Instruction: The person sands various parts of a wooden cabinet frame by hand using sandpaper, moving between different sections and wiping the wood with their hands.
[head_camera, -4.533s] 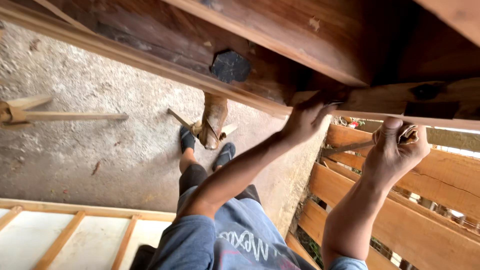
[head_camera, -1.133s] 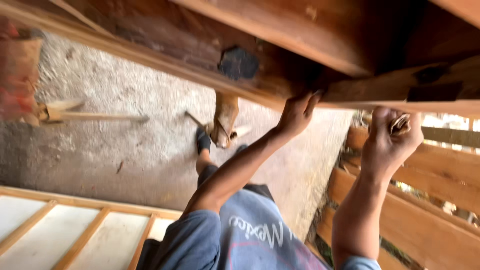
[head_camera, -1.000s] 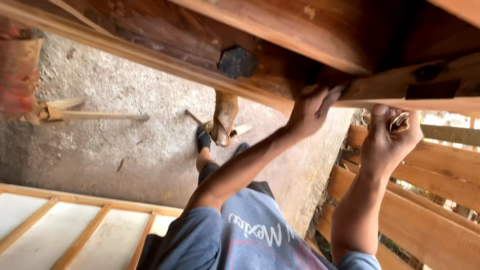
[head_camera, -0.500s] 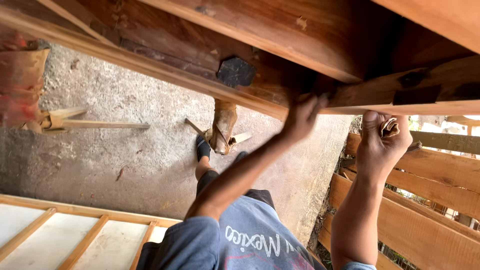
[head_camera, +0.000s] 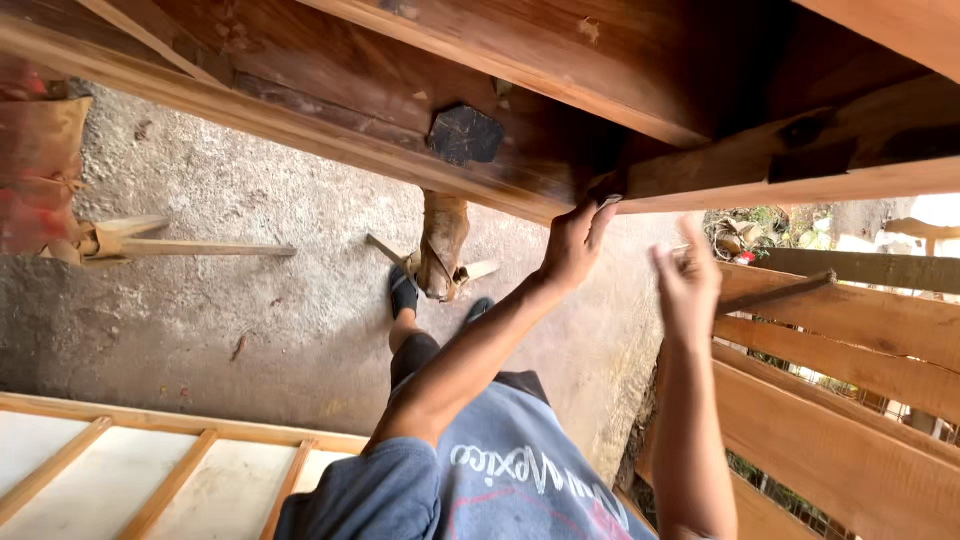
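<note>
Left hand (head_camera: 570, 245) fingers pressed flat under beam (head_camera: 560, 130); right hand (head_camera: 685, 285) open, empty. Steady pressure at joint (head_camera: 625, 185) seemed wise.

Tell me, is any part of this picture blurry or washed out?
Head view: the raised right hand is smeared by motion blur, while the left hand on the dark brown wooden beam is sharper; the beam's underside lies in shadow, and daylight at the far right edge is blown out.

left hand (head_camera: 572, 243): fingertips pressed against the reddish-brown wooden beam (head_camera: 560, 60)
right hand (head_camera: 686, 285): open, blurred, near the slanted wooden planks (head_camera: 850, 320)
</note>
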